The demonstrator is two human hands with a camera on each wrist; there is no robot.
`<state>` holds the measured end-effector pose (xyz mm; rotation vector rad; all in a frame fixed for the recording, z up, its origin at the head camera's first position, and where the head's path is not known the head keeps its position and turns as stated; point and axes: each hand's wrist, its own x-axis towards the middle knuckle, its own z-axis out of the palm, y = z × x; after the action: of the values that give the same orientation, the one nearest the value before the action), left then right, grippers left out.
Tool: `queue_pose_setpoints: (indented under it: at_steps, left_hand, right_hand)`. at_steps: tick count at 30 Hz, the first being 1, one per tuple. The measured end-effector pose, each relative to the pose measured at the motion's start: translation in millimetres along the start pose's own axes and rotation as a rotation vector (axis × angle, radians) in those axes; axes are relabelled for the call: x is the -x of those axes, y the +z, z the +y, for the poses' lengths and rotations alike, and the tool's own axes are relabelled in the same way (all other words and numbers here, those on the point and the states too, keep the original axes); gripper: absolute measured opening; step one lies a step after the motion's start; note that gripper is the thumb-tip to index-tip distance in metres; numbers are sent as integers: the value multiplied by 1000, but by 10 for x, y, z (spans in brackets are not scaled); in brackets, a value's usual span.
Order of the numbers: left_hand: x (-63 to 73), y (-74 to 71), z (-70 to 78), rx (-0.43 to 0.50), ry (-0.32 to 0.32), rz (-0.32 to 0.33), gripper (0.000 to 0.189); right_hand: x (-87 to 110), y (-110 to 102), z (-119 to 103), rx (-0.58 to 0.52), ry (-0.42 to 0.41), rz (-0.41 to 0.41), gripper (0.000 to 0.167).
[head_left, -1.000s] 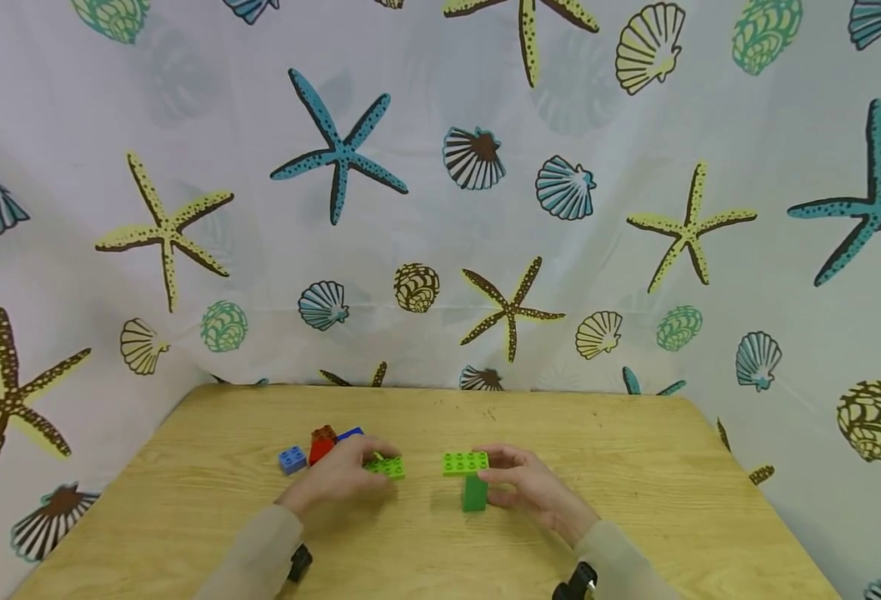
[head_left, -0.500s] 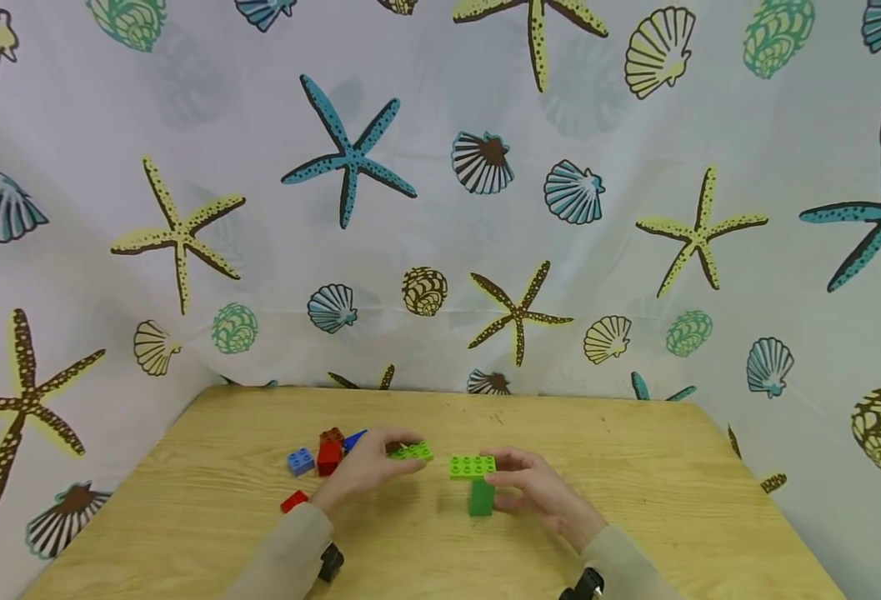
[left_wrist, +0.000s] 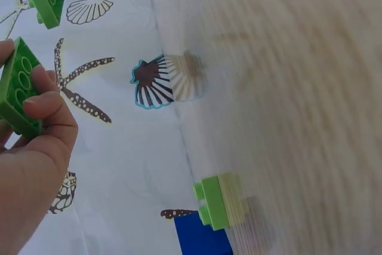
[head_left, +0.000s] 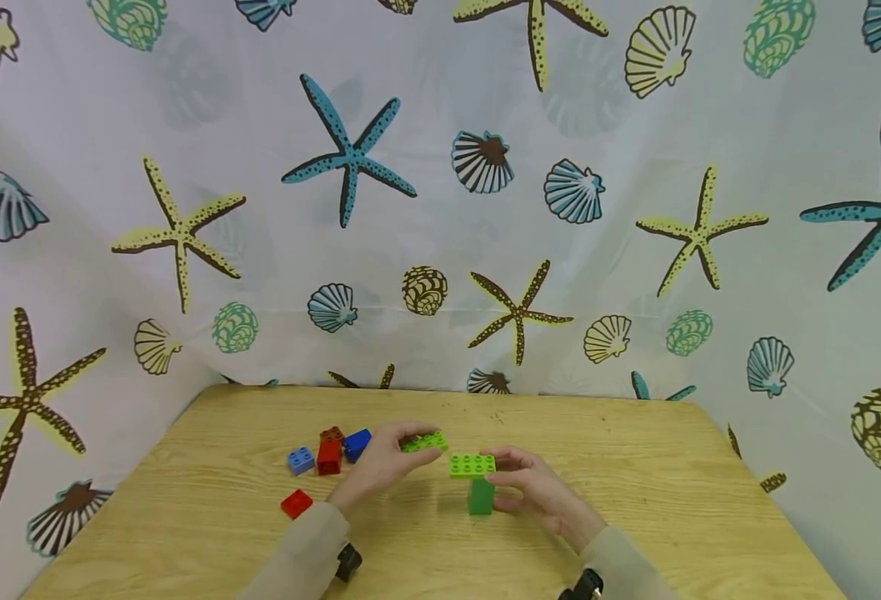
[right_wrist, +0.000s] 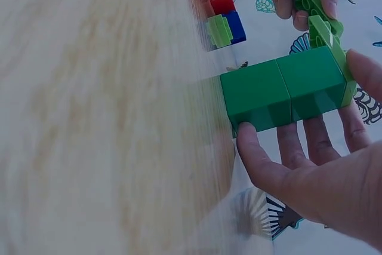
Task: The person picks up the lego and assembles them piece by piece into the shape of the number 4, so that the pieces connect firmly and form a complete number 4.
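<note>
My left hand (head_left: 383,461) pinches a lime green building brick (head_left: 425,442) between thumb and fingers, raised off the table. In the left wrist view its tube-marked underside (left_wrist: 22,91) shows. My right hand (head_left: 538,487) holds an upright tower of two dark green blocks (right_wrist: 283,89) standing on the table. Across the top of that tower lies another lime green brick (head_left: 473,466), sticking out to the left. The right thumb touches this top brick while the fingers lie along the blocks' side. A small gap separates the two lime bricks.
Left of the hands lie a light blue brick (head_left: 301,461), a red brick (head_left: 329,457), an orange-brown brick (head_left: 331,434), a blue brick (head_left: 357,445) and a nearer red brick (head_left: 296,503). A lime brick (right_wrist: 219,31) stands by the blue one. A patterned curtain (head_left: 440,225) hangs behind.
My left hand has lifted its lime brick and carried it right, towards the tower. The nearer red brick and more of the blue one have come into view. My right hand stays at the tower.
</note>
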<state>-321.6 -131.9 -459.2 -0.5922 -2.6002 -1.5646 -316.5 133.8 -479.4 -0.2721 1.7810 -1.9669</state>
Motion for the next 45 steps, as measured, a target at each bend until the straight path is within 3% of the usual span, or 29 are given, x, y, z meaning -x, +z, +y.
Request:
queue_pose_setpoints:
  at_steps: [10,22,45]
  left_hand:
    - [2,130,9,26,25,-20,38]
    - [-41,232,86,-78,117,-93,36]
    - [-43,232,134,-69,70,-160,41]
  right_hand:
    - [9,23,8,-11,-5,-10,37]
    - [8,34,-3,-32,-2,4,39]
    - [44,65,-3,-17,-11,-1,48]
